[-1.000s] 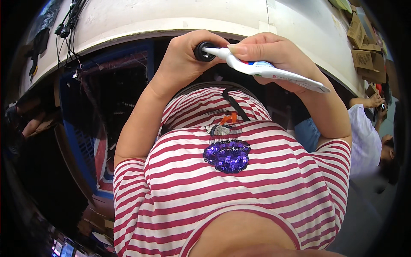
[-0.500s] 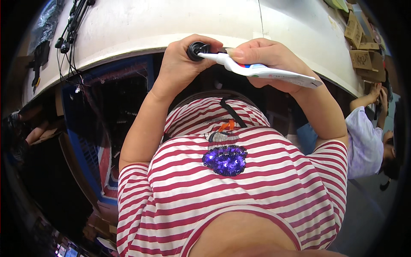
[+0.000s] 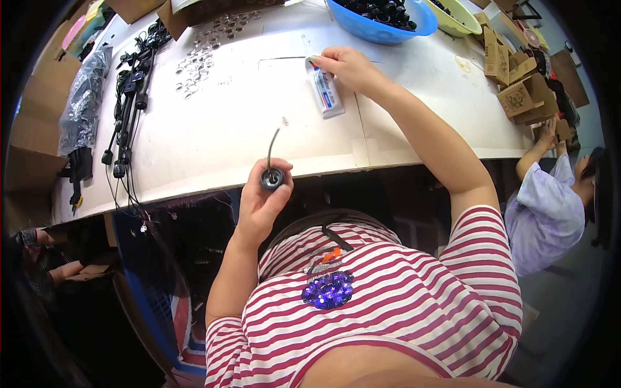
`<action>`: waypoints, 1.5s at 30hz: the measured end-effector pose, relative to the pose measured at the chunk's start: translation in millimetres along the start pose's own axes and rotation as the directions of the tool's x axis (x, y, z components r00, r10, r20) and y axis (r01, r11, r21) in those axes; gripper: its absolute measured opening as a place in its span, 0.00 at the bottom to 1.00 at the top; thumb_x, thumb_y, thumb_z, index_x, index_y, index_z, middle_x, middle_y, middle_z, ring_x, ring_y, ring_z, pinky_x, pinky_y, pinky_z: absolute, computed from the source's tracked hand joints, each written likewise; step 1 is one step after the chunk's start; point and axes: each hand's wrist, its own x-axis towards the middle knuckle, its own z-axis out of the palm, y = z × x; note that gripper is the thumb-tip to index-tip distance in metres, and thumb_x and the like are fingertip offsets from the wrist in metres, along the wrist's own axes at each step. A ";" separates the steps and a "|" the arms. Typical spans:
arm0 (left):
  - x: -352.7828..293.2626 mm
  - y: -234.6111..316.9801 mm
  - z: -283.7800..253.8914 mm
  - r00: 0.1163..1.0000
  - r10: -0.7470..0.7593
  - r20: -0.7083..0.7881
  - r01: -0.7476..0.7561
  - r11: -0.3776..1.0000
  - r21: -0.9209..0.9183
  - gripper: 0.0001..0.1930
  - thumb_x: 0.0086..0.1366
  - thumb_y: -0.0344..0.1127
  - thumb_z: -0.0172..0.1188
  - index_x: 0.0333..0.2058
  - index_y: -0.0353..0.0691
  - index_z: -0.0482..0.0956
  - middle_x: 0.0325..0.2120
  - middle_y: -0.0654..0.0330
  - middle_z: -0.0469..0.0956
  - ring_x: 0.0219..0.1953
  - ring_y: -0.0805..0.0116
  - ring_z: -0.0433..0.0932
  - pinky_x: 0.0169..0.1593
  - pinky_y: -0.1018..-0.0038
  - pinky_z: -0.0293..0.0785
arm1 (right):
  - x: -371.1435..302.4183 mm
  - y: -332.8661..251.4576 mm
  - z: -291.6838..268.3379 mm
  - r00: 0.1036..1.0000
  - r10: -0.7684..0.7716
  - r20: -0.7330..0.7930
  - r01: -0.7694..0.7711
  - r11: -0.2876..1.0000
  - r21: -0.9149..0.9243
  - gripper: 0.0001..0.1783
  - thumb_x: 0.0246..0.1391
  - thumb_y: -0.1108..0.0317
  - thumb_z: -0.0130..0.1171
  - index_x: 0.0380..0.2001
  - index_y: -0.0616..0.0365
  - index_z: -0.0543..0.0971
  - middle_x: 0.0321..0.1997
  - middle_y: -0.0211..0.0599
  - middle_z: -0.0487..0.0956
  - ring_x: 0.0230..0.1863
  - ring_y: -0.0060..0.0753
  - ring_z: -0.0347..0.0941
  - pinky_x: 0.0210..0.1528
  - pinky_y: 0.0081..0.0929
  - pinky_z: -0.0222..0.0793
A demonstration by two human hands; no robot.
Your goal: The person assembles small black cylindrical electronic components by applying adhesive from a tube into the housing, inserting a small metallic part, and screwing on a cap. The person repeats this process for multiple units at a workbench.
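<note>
Just off the table's near edge, my left hand (image 3: 257,205) is closed around a small round black plastic fitting (image 3: 272,178). Its open, hollow face is turned up, and a thin dark wire (image 3: 274,143) with a pale end rises beside it. Farther out, over the white table (image 3: 401,119), my right hand (image 3: 349,70) pinches a white squeeze tube (image 3: 328,97) with blue and red print close to its neck. The tube is at the tabletop, its nozzle pointing away from me and its flat end toward me.
Clear rings (image 3: 194,68) lie scattered left of the tube. A blue bowl (image 3: 420,29) of black parts and a yellow-green bowl (image 3: 467,26) stand at the back. Black cables (image 3: 132,87) and a plastic-wrapped bundle (image 3: 87,97) lie left. Cardboard boxes (image 3: 527,100) and another person (image 3: 546,213) are right.
My right hand has drawn the tube's nozzle out of the black fitting and carried the tube forward to the tabletop. My left hand still holds the fitting, lower in view. The view takes in more table.
</note>
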 end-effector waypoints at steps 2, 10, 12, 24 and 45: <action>-2.0 2.1 1.6 0.999 0.008 0.031 -0.009 1.000 0.023 0.23 0.56 0.41 0.59 0.45 0.35 0.64 0.25 0.63 0.66 0.26 0.78 0.62 0.29 0.83 0.57 | 13.0 7.1 -3.3 0.995 0.094 -0.013 -0.095 0.986 -0.139 0.20 0.52 0.50 0.50 0.28 0.55 0.80 0.23 0.36 0.77 0.26 0.32 0.71 0.33 0.30 0.64; -3.6 7.5 -1.7 0.992 0.057 0.116 -0.050 0.997 -0.067 0.25 0.58 0.37 0.55 0.52 0.33 0.60 0.28 0.60 0.66 0.27 0.76 0.61 0.32 0.80 0.58 | -3.4 -11.8 -3.2 0.967 -0.028 -0.252 -0.112 0.845 -0.523 0.19 0.52 0.50 0.50 0.28 0.55 0.78 0.29 0.39 0.78 0.36 0.40 0.73 0.39 0.31 0.66; -8.2 12.9 -1.7 0.996 -0.003 0.084 0.011 0.995 -0.097 0.27 0.59 0.35 0.52 0.55 0.32 0.56 0.31 0.59 0.65 0.28 0.75 0.61 0.34 0.79 0.58 | -24.6 -25.6 0.5 0.967 -0.161 -0.195 0.029 0.835 -0.549 0.18 0.51 0.51 0.50 0.29 0.56 0.77 0.30 0.40 0.77 0.38 0.41 0.73 0.40 0.32 0.66; -10.3 8.5 25.8 0.988 0.151 0.018 -0.141 0.953 -0.267 0.28 0.59 0.29 0.54 0.57 0.33 0.56 0.34 0.58 0.71 0.28 0.78 0.66 0.33 0.82 0.64 | -174.0 8.1 136.2 0.809 -0.065 0.584 -0.103 0.963 0.250 0.20 0.50 0.64 0.54 0.46 0.62 0.70 0.36 0.42 0.77 0.38 0.34 0.73 0.45 0.30 0.66; -16.2 28.3 29.5 0.991 0.099 0.088 -0.092 0.992 -0.089 0.28 0.57 0.23 0.55 0.57 0.36 0.60 0.31 0.62 0.73 0.32 0.81 0.69 0.34 0.87 0.66 | -173.3 70.8 201.4 0.772 -0.146 0.619 0.154 0.987 0.041 0.18 0.55 0.55 0.45 0.33 0.57 0.76 0.33 0.47 0.76 0.37 0.47 0.72 0.42 0.38 0.64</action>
